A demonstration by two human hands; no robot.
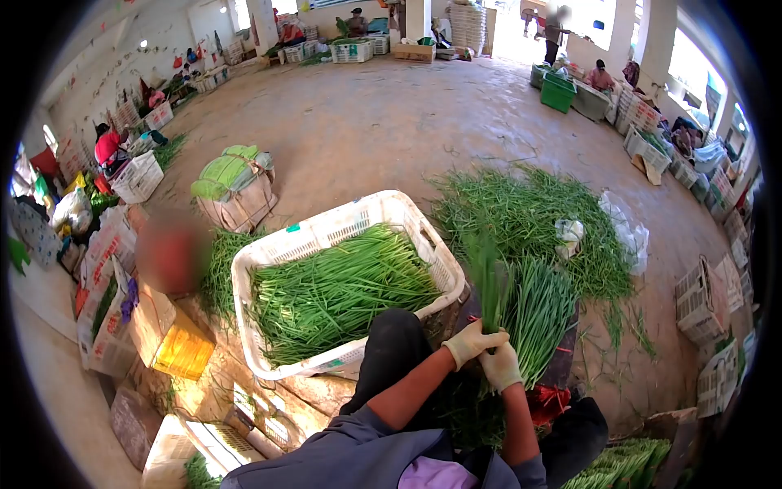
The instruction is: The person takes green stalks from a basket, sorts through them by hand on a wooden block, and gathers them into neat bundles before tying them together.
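Observation:
My left hand [466, 343], in a pale glove, is closed round an upright bunch of green stalks [489, 285]. Just right of it and touching it, my right hand [501, 366], also gloved, is closed at the lower part of the same bunch. Beside my hands lies a pile of long green stalks [541, 314] on a dark surface. Red ties [550, 403] are below my right hand. To the left stands a white plastic crate [303, 222] holding many green stalks [342, 285].
Loose greens [521, 212] and a clear plastic bag [626, 232] lie on the floor ahead. A bundle with a green cover [234, 173] stands beyond the crate. A yellow container [184, 349] is at left. Other people work along the walls beside crates.

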